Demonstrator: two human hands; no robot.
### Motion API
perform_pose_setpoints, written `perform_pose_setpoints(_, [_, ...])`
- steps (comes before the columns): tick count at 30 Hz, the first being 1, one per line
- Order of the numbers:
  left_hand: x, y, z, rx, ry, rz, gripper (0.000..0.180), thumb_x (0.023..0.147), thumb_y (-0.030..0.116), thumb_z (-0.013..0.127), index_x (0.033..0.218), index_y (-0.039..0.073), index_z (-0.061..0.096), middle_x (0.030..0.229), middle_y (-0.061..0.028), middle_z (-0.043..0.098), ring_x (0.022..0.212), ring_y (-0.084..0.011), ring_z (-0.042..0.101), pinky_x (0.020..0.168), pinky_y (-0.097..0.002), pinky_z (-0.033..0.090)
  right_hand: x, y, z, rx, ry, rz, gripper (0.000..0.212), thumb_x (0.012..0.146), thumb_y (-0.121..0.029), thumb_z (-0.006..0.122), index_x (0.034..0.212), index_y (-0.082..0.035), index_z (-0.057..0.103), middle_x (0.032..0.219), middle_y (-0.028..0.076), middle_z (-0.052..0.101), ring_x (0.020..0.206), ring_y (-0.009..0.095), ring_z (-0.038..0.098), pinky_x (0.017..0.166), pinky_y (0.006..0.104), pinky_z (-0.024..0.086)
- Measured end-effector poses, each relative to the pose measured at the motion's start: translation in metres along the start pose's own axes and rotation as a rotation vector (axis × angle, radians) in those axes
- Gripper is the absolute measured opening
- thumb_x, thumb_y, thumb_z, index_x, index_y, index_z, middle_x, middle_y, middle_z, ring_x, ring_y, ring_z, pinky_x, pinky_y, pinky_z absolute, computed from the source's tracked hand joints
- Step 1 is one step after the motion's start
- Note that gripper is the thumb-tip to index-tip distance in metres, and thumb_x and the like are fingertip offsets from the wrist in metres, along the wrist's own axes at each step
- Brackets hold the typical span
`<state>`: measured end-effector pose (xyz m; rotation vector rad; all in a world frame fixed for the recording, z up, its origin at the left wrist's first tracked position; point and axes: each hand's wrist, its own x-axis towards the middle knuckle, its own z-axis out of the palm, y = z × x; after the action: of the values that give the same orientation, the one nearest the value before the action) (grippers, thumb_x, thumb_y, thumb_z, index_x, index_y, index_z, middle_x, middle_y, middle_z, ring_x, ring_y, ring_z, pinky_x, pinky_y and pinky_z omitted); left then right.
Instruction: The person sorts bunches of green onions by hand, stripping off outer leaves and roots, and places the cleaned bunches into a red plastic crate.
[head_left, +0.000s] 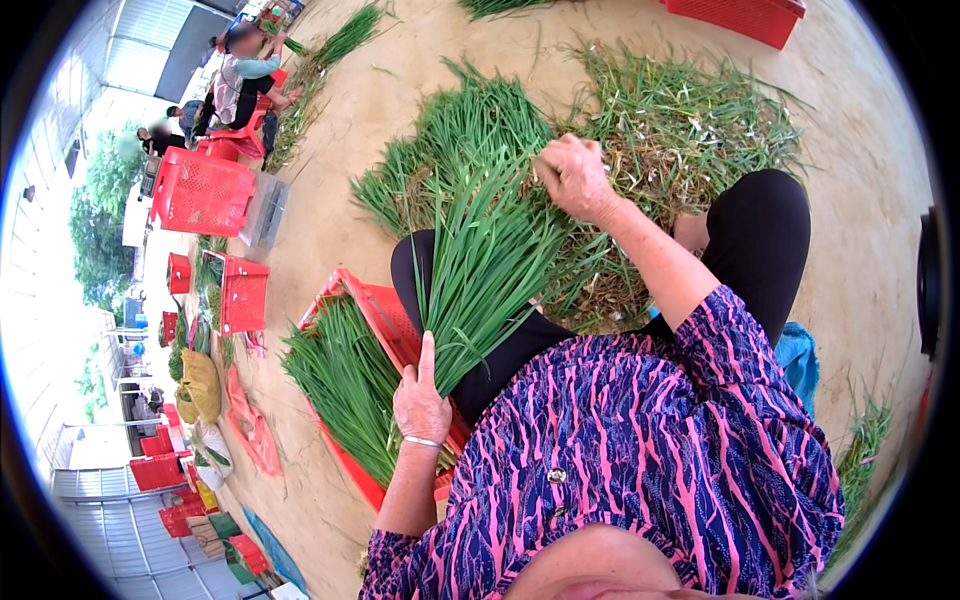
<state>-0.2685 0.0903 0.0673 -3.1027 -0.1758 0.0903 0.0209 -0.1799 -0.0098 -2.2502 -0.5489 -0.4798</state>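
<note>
A loose bunch of long green chives [490,270] fans out across my lap. My left hand [422,402] is closed on its lower end, with the index finger stretched along the leaves. Beyond the bunch's upper right side, my right hand [578,180] is raised with curled fingers; whatever is in them, if anything, is hidden. Behind it on the floor lies a heap of green chives [475,125], and to the right a pile of trimmed, partly dry leaves [680,125]. Beside my left thigh stands a red crate [375,310] filled with aligned chives [345,375].
Red crates [205,190] stand on the left, one above a grey crate [265,212]. Another red crate [740,18] is at the far right. Yellow sacks [200,385] and a red plastic sheet [250,420] lie left. A person [242,75] sits at the far left holding greens.
</note>
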Motion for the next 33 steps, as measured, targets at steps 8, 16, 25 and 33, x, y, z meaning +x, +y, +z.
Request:
perform_pose_setpoints(8, [0.001, -0.020, 0.007, -0.499, -0.016, 0.008, 0.090, 0.074, 0.000, 0.070, 0.152, 0.010, 0.028, 0.105, -0.0155, 0.067, 0.094, -0.0311, 0.067, 0.080, -0.0411, 0.054, 0.026, 0.072, -0.064, 0.076, 0.244, 0.496, 0.032, 0.090, -0.035, 0.058, 0.091, -0.005, 0.067, 0.093, 0.016, 0.069, 0.090, 0.037, 0.064, 0.082, 0.0437, 0.049])
perform_pose_setpoints(16, [-0.022, -0.064, -0.010, -1.333, -0.717, -0.023, 0.038, 0.070, 0.002, 0.078, 0.105, 0.001, 0.063, 0.089, -0.0045, 0.066, 0.081, -0.0148, 0.062, 0.075, -0.0311, 0.051, 0.023, 0.072, -0.092, 0.101, 0.252, 0.431, 0.035, 0.089, -0.036, 0.065, 0.092, -0.001, 0.070, 0.072, 0.015, 0.065, 0.065, 0.027, 0.061, 0.066, 0.0386, 0.049])
perform_pose_setpoints(25, [-0.042, -0.103, 0.020, -1.313, -0.912, -0.140, 0.050, 0.067, -0.002, 0.078, 0.114, 0.001, 0.061, 0.086, -0.0046, 0.065, 0.079, -0.0163, 0.062, 0.075, -0.0327, 0.051, 0.029, 0.032, -0.097, 0.389, 0.178, 0.287, 0.024, 0.093, -0.023, 0.065, 0.103, -0.001, 0.066, 0.083, 0.009, 0.068, 0.071, 0.018, 0.064, 0.069, 0.0321, 0.050])
perform_pose_setpoints(33, [-0.043, -0.106, 0.030, -1.405, -0.970, -0.211, 0.062, 0.064, -0.003, 0.079, 0.122, 0.001, 0.057, 0.089, -0.0066, 0.066, 0.082, -0.0184, 0.063, 0.078, -0.0350, 0.051, 0.014, -0.061, -0.087, 0.622, -0.464, 0.124, 0.014, 0.091, -0.010, 0.063, 0.100, 0.001, 0.065, 0.075, 0.002, 0.063, 0.069, 0.008, 0.057, 0.063, 0.0265, 0.048])
